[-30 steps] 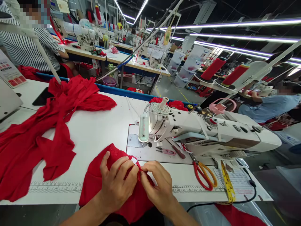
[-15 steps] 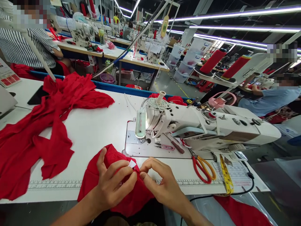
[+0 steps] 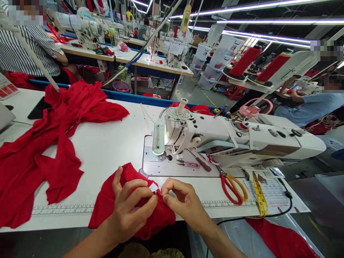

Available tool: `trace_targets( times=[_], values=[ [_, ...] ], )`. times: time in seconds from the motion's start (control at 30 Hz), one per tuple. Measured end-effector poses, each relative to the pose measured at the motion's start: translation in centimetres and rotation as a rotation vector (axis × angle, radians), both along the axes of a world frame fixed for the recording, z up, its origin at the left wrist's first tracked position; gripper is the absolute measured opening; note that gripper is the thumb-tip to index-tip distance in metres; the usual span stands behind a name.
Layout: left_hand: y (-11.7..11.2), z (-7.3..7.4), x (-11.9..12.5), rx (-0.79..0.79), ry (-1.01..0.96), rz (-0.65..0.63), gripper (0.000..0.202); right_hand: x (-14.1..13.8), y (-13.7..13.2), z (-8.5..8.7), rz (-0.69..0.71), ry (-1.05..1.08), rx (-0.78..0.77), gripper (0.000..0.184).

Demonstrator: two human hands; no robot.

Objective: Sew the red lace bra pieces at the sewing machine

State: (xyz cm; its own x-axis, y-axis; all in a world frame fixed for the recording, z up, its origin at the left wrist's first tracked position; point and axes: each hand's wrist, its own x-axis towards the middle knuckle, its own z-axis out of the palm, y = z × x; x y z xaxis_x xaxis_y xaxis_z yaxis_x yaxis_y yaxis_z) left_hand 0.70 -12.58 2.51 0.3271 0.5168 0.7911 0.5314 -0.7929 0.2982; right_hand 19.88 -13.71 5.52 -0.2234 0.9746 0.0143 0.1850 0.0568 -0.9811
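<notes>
A red piece of fabric [image 3: 107, 204] lies bunched at the table's front edge, partly hanging over it, with a small white label [image 3: 153, 187] on it. Over the fabric, my left hand [image 3: 131, 208] has its fingers bent and closed on the cloth beside the label, with one finger raised. My right hand [image 3: 185, 204] pinches thumb and forefinger together at the fabric's right edge, close to the label. What exactly sits between those fingertips is hard to see. Just beyond both hands stands a white sewing machine [image 3: 215, 130], its needle area lit.
More red fabric [image 3: 60, 143] is heaped on the left. Thread snips [image 3: 189, 164], a brown-handled tool [image 3: 203, 164] and scissors [image 3: 233, 188] lie by the machine. A yellow tape measure [image 3: 259, 195] hangs over the right edge. Co-workers sit at far left and right.
My right hand has drawn slightly right, away from the label, still pinching. The left hand stays nearly in place on the fabric. The view has shifted a little.
</notes>
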Motion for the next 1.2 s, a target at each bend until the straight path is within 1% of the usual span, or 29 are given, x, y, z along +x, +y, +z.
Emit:
trace_targets(
  times=[0.1, 0.27, 0.4, 0.6, 0.7, 0.8, 1.03, 1.2],
  values=[
    [-0.1, 0.0, 0.1, -0.043, -0.026, 0.006, 0.024, -0.1, -0.1, -0.3, -0.019, 0.027, 0.082, 0.009],
    [-0.1, -0.1, 0.1, -0.010, -0.002, 0.002, 0.024, -0.1, -0.2, -0.3, -0.014, 0.029, 0.181, 0.012],
    [-0.1, -0.3, 0.1, 0.005, 0.004, -0.010, 0.024, 0.2, -0.4, -0.5, -0.017, -0.054, 0.324, 0.015],
    [-0.1, -0.8, 0.2, 0.003, 0.032, -0.029, 0.026, 0.8, -0.6, -1.0, 0.002, -0.220, 0.587, 0.022],
    [-0.1, -0.9, 0.2, 0.005, 0.030, -0.025, 0.025, 0.9, -0.7, -1.0, -0.012, -0.297, 0.673, 0.024],
    [0.0, -0.9, 0.3, 0.019, 0.019, -0.028, 0.024, 0.9, -0.7, -1.1, -0.026, -0.324, 0.690, 0.023],
    [0.3, -0.6, 0.5, 0.032, 0.016, -0.017, 0.024, 0.8, -0.6, -1.8, -0.042, -0.231, 0.597, 0.021],
    [0.4, -0.7, 0.4, 0.023, 0.028, -0.033, 0.023, 0.7, -0.7, -1.9, -0.039, -0.268, 0.659, 0.023]
  ],
)
